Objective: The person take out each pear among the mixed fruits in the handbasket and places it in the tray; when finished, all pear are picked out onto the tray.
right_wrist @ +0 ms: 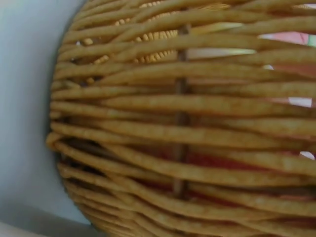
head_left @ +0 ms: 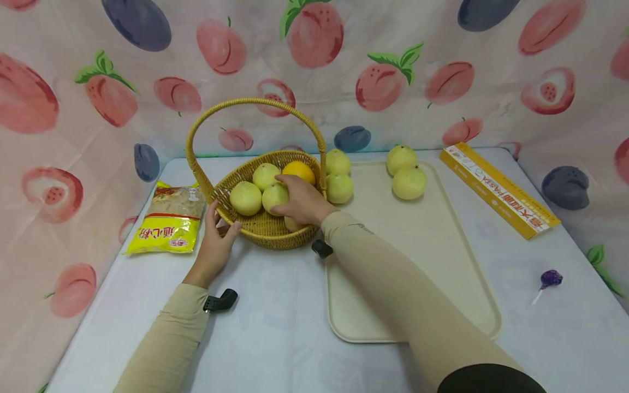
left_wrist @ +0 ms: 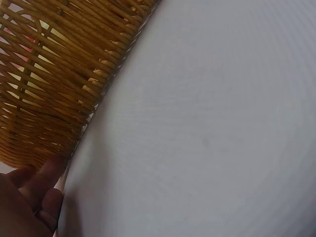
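In the head view, my left hand (head_left: 216,240) holds the left front side of the wicker basket (head_left: 280,240), near the foot of its arched handle. The left wrist view shows its fingers (left_wrist: 47,177) against the woven underside. Reaching inside the basket, my right hand (head_left: 306,201) grips a pale yellow-green pear (head_left: 274,200) between thumb and fingers. More such pears lie around it, among them a pear (head_left: 245,198) at the left, with an orange (head_left: 300,171) behind the hand. Only basket weave fills the right wrist view; the hand is hidden there.
Right of the basket lies a beige tray (head_left: 417,284), with two pears (head_left: 339,188) at its left back and two pears (head_left: 409,183) further right. A yellow pasta box (head_left: 498,191) and a purple lollipop (head_left: 551,278) lie rightward. A yellow macaroni bag (head_left: 169,218) sits left.
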`<state>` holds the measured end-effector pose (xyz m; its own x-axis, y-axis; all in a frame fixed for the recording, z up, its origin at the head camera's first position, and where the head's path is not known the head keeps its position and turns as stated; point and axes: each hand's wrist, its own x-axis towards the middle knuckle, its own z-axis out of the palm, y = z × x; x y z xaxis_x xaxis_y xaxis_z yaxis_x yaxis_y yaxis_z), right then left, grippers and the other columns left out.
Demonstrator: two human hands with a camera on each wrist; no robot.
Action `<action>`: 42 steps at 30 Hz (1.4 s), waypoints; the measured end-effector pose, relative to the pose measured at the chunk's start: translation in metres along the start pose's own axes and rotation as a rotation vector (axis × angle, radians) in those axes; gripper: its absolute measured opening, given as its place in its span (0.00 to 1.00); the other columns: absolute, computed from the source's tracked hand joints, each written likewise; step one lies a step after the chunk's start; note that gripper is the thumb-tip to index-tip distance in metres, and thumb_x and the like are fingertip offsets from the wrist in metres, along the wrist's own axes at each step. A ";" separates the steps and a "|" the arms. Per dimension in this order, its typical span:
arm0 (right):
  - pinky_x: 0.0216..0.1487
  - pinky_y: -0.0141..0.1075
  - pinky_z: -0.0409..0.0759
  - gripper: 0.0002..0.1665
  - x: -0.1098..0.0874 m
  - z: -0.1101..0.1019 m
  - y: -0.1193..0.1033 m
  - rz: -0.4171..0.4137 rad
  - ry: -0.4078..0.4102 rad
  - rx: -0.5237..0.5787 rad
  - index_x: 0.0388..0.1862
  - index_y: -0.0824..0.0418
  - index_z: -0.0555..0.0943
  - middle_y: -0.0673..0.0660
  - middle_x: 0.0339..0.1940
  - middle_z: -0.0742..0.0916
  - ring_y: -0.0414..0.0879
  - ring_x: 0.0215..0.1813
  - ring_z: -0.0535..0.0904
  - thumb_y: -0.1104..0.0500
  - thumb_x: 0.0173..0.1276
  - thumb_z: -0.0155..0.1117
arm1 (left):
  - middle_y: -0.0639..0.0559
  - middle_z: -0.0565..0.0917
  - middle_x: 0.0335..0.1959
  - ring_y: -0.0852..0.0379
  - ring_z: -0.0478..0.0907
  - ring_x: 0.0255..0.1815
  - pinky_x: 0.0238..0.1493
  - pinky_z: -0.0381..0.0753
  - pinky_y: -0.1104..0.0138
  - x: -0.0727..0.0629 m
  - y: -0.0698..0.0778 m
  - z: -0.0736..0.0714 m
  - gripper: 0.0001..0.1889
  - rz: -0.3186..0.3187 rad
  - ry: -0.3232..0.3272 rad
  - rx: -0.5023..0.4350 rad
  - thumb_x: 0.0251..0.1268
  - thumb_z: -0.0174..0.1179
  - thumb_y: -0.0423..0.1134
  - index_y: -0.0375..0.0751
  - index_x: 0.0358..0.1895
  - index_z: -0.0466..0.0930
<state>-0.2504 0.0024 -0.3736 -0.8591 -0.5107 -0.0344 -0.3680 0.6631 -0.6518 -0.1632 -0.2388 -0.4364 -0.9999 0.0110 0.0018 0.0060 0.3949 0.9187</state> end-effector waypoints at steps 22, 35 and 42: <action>0.74 0.40 0.59 0.51 0.009 0.003 -0.003 0.021 -0.113 -0.108 0.80 0.60 0.58 0.60 0.77 0.66 0.50 0.76 0.61 0.41 0.66 0.67 | 0.31 0.43 0.79 0.34 0.64 0.68 0.66 0.65 0.44 0.001 -0.002 -0.001 0.41 0.011 0.009 0.014 0.80 0.49 0.46 0.55 0.81 0.29; 0.68 0.42 0.68 0.50 0.013 0.006 -0.002 0.107 -0.114 -0.016 0.79 0.54 0.59 0.57 0.71 0.74 0.50 0.66 0.72 0.41 0.64 0.71 | 0.31 0.44 0.79 0.34 0.65 0.67 0.66 0.65 0.45 0.001 -0.002 0.000 0.41 0.018 -0.001 -0.001 0.80 0.50 0.43 0.54 0.81 0.29; 0.69 0.42 0.66 0.52 0.015 0.005 -0.003 0.126 -0.138 -0.048 0.80 0.52 0.59 0.55 0.74 0.72 0.50 0.69 0.70 0.39 0.64 0.71 | 0.31 0.43 0.79 0.34 0.65 0.67 0.67 0.65 0.45 0.002 -0.002 0.000 0.42 0.007 -0.009 -0.006 0.79 0.50 0.43 0.53 0.81 0.28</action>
<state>-0.2605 -0.0097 -0.3759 -0.8439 -0.4897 -0.2193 -0.2799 0.7505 -0.5987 -0.1652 -0.2400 -0.4384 -0.9998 0.0217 0.0046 0.0127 0.3894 0.9210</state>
